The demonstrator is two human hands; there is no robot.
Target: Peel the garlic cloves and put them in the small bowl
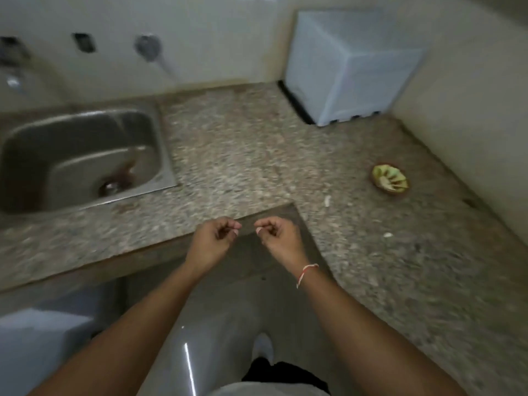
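bench (243, 155) mid-stretch seen bare between sink (83, 155) and white box (351, 67) | back-right corner blocked by white box | right run interrupted by small bowl (390, 178) and two pale scraps (328, 200) | walls closing back and right

Two hands (213, 238) (281, 238), one sink (85, 155), one small bowl (390, 180), two pale scraps on the counter (327, 200) (387, 235), one white box (351, 67)

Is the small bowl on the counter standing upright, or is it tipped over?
Upright. The small bowl sits flat on the counter near the right wall, its opening facing up. What lies inside is too blurred to name.
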